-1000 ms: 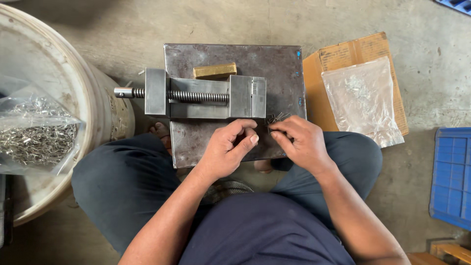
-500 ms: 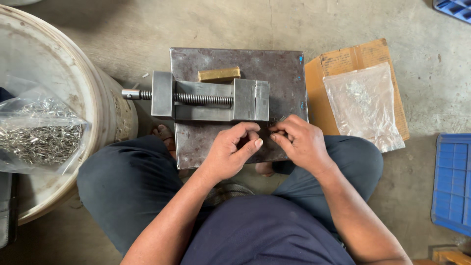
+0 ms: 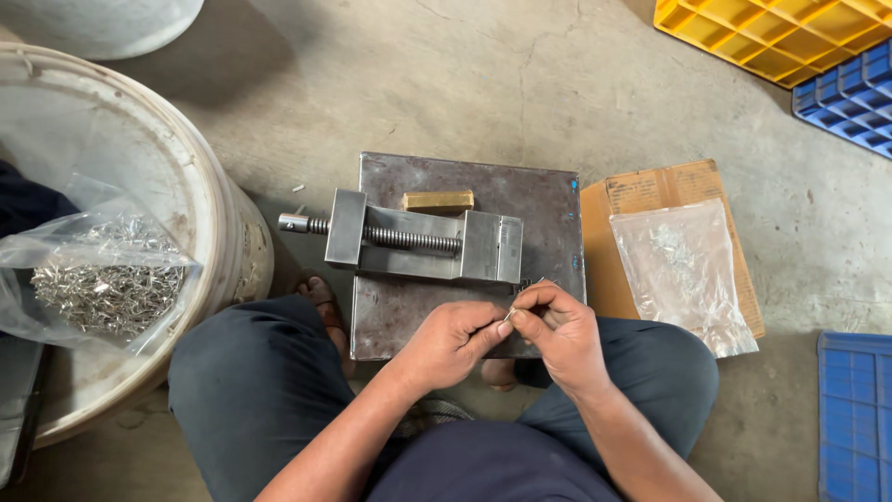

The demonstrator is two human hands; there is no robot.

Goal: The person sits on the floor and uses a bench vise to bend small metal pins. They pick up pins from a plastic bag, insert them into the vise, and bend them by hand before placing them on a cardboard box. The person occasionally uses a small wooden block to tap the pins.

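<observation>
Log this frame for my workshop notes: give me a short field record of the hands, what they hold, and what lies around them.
left hand: fingertips pinched on a small metal piece
right hand: pinching the same piece from the other side
work surface: steel plate on a concrete floor
on plate: metal vise, brass-coloured block
person's left: white bucket, clear bag of small metal parts
person's right: flat clear bag on cardboard
edges: yellow crate, blue crates
</observation>
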